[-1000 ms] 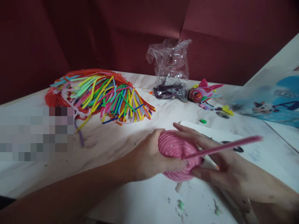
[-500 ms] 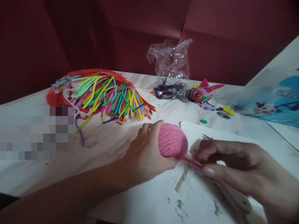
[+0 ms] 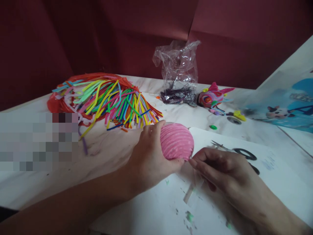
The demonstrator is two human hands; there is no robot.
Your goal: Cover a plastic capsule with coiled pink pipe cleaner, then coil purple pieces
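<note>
A round object wrapped in rows of pink pipe cleaner point(image 3: 177, 142) is gripped by my left hand point(image 3: 149, 160), with the thumb below and the fingers behind its left side. At its lower right edge, my right hand point(image 3: 217, 169) pinches the end of the pink strand close against the wrapping; most of that strand is hidden by the fingers. Black-handled scissors point(image 3: 245, 153) lie just beyond my right hand, partly covered by it. Beneath both hands is a white paper sheet point(image 3: 161, 209) with green smudges.
Back left, a red plastic bag point(image 3: 55, 103) spills many coloured pipe cleaners point(image 3: 127, 107). A clear bag point(image 3: 179, 71) with dark contents stands at the back. Right of it lies a colourful decorated figure point(image 3: 211, 98), near a green button point(image 3: 213, 127) and a blue printed bag point(image 3: 293, 104).
My right hand has moved left, from holding the pink strand stretched out to pinching it right at the wrapped object. The object has shifted slightly left and up, and the scissors' handles now show.
</note>
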